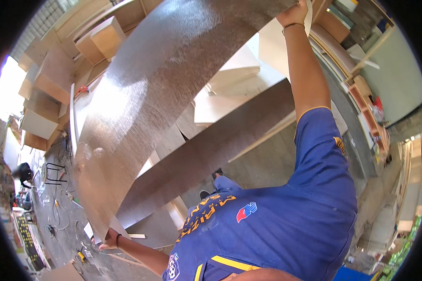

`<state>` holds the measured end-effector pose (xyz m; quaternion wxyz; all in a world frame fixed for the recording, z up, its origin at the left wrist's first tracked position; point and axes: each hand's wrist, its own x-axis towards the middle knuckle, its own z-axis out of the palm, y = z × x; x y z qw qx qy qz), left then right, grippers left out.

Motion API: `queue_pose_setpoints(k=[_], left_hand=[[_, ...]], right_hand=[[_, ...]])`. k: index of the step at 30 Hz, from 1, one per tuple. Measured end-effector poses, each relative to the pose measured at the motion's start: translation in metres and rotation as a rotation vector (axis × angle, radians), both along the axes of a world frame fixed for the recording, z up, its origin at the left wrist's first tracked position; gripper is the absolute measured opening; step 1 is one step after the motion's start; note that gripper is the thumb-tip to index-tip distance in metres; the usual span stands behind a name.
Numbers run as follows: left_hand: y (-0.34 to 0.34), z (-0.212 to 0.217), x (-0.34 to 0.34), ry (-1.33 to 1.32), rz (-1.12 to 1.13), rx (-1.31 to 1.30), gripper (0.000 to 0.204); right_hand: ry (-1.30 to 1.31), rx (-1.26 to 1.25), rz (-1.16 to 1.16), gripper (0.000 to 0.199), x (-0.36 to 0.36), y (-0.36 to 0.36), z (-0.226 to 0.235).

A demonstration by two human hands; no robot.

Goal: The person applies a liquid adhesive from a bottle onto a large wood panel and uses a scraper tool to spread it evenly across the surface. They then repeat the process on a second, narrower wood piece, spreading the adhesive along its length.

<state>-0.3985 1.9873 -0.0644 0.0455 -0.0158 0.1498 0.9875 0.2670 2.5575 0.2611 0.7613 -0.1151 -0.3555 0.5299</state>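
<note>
A large, glossy brown wood-grain sheet (159, 70) stretches diagonally in front of me, bowing along its length. At its lower left end, my left hand (110, 239) is closed on the corner, with part of the fingers hidden. My right hand (293, 15) grips the far upper right end, its fingertips partly out of sight behind the edge. Below the sheet, nearer my body, lies a long dark brown strip (211, 152). Pale boards (229, 100) show in the gap between the two.
Plywood boxes (54, 75) stand stacked at the left and far side. On the grey floor (63, 187) are cables, a black-framed stool (55, 173) and a yellow tool (82, 256). Wooden shelving (365, 112) and a large pale green panel (394, 75) stand at the right.
</note>
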Motion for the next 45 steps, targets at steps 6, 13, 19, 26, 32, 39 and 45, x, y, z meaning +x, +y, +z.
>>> queue_pose_setpoints(k=[6,13,19,26,32,39,45], left_hand=[[0.038,0.01,0.023,-0.087,0.014,0.06,0.062],[0.049,0.001,-0.007,-0.005,-0.01,0.053,0.077],[0.02,0.03,-0.054,0.023,0.111,-0.112,0.098],[0.058,0.113,-0.055,-0.029,0.324,-0.272,0.084],[0.022,0.102,-0.137,-0.018,0.18,-0.531,0.076],[0.099,0.1,-0.15,0.173,-0.076,-0.556,0.082],[0.164,0.024,-0.197,0.05,-0.025,-0.585,0.073]], right_hand=[[-0.051,0.057,0.171,0.041,-0.005,0.097,-0.03],[0.031,-0.024,0.232,0.047,-0.007,0.149,-0.06],[0.16,-0.101,0.252,0.045,-0.05,0.134,-0.131],[0.303,-0.227,0.201,0.044,-0.091,0.089,-0.256],[0.269,-0.447,0.196,0.058,-0.124,0.077,-0.362],[-0.055,-0.86,-0.061,0.085,-0.152,0.061,-0.455],[-0.034,-1.15,0.17,0.066,-0.174,0.055,-0.525]])
